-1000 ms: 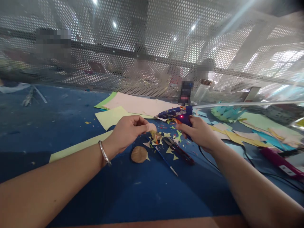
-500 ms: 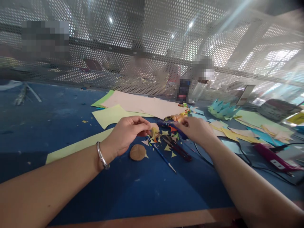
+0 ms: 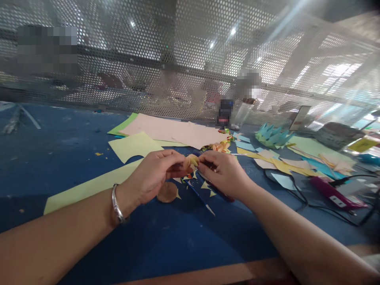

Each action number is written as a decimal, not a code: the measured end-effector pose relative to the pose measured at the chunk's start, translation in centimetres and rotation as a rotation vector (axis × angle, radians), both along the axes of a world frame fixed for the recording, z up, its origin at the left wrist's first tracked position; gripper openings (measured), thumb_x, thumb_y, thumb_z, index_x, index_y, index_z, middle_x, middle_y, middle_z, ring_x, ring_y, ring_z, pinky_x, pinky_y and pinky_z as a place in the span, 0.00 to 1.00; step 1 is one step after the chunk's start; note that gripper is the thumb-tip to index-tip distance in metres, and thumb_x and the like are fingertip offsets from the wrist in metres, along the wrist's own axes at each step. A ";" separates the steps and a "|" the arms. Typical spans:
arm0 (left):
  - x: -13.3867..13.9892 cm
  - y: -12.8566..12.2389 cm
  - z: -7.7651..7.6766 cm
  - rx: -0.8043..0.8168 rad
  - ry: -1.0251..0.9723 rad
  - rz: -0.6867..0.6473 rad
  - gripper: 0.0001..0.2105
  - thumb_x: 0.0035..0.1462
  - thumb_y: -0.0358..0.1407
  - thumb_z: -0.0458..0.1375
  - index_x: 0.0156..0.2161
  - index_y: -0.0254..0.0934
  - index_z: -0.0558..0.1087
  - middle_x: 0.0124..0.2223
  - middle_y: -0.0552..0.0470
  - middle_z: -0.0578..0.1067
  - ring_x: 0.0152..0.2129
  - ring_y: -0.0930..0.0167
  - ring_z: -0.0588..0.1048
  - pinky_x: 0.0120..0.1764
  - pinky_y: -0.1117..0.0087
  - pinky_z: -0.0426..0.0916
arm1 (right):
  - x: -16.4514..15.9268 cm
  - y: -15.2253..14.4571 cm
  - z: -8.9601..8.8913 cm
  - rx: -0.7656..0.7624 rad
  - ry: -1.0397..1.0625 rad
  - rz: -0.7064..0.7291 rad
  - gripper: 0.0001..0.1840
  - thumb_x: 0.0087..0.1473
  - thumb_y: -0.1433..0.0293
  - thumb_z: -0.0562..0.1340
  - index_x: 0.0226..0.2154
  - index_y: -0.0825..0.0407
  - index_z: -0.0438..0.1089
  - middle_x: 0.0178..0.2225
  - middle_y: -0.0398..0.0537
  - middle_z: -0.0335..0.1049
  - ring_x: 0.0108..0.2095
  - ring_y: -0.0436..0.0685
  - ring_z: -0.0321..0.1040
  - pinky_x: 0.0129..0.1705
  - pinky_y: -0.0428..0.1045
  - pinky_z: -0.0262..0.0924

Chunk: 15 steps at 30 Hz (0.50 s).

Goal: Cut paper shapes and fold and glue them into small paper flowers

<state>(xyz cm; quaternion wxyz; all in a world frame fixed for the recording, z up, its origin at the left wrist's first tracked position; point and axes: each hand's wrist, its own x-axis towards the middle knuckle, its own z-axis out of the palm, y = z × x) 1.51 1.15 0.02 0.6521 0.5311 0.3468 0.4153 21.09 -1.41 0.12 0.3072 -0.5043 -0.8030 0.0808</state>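
Between my two hands is a small paper flower (image 3: 192, 161), peach with a yellow-green middle. My left hand (image 3: 158, 170), a silver bangle on its wrist, pinches it from the left. The fingertips of my right hand (image 3: 222, 170) close on its right edge. Just below lies a round brown disc (image 3: 167, 192). A slim blue-handled stick (image 3: 202, 198), like a paintbrush, slants across the table beside paper scraps (image 3: 205, 185). My right hand mostly covers a dark red-handled tool.
Large pale paper sheets (image 3: 166, 128) lie behind my hands. Peach paper flowers (image 3: 220, 147) and a blue-green paper crown shape (image 3: 272, 136) stand farther back. At right are a magenta power strip (image 3: 335, 194) and black cords. A perforated metal screen (image 3: 190, 91) borders the table, people behind it.
My right hand has let go of a dark blue tool and moved left to the flower. My left hand still holds the flower. The view has shifted slightly.
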 end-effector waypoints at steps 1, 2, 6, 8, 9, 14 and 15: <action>0.0 0.0 0.0 0.003 0.011 -0.004 0.07 0.54 0.36 0.62 0.28 0.36 0.77 0.32 0.48 0.80 0.33 0.68 0.79 0.43 0.64 0.74 | 0.0 0.0 0.0 -0.008 0.008 0.006 0.08 0.58 0.73 0.58 0.29 0.53 0.71 0.27 0.42 0.68 0.27 0.49 0.61 0.29 0.45 0.52; -0.1 0.0 -0.1 0.013 0.030 -0.008 0.06 0.54 0.36 0.63 0.28 0.36 0.77 0.32 0.48 0.80 0.32 0.68 0.79 0.42 0.65 0.74 | 0.1 0.0 0.1 -0.015 0.014 0.011 0.08 0.58 0.73 0.58 0.30 0.53 0.72 0.27 0.42 0.68 0.27 0.49 0.61 0.28 0.45 0.51; -0.3 0.1 -0.5 0.091 0.096 -0.024 0.06 0.50 0.35 0.67 0.33 0.37 0.77 0.35 0.51 0.79 0.33 0.71 0.78 0.42 0.67 0.73 | 0.0 -0.1 0.1 -0.035 0.015 0.031 0.08 0.58 0.73 0.58 0.29 0.53 0.71 0.26 0.41 0.66 0.26 0.49 0.60 0.28 0.45 0.51; -0.4 0.2 -0.7 0.124 0.113 -0.047 0.07 0.51 0.36 0.67 0.36 0.37 0.77 0.37 0.50 0.79 0.35 0.70 0.78 0.42 0.68 0.72 | -0.2 -0.2 0.2 -0.042 -0.002 0.050 0.07 0.57 0.73 0.59 0.29 0.53 0.71 0.25 0.41 0.66 0.26 0.49 0.60 0.28 0.45 0.50; -0.4 0.2 -0.8 0.141 0.124 -0.060 0.08 0.52 0.37 0.66 0.36 0.37 0.77 0.38 0.49 0.79 0.36 0.70 0.77 0.41 0.69 0.72 | -0.2 -0.2 0.2 -0.044 -0.014 0.062 0.07 0.57 0.74 0.58 0.29 0.53 0.71 0.25 0.41 0.66 0.26 0.48 0.60 0.28 0.44 0.50; -0.3 0.2 -0.8 0.183 0.203 -0.063 0.07 0.54 0.38 0.64 0.36 0.36 0.77 0.36 0.50 0.78 0.35 0.71 0.76 0.37 0.71 0.71 | -0.3 -0.5 0.2 -0.070 -0.027 0.114 0.09 0.59 0.73 0.57 0.29 0.54 0.71 0.26 0.41 0.66 0.27 0.48 0.60 0.28 0.45 0.50; -0.3 0.2 -0.8 0.184 0.217 -0.055 0.07 0.54 0.38 0.64 0.36 0.36 0.77 0.36 0.50 0.78 0.34 0.71 0.75 0.36 0.72 0.71 | -0.3 -0.5 0.2 -0.078 -0.017 0.120 0.09 0.60 0.72 0.57 0.30 0.53 0.71 0.27 0.41 0.67 0.27 0.48 0.61 0.28 0.45 0.50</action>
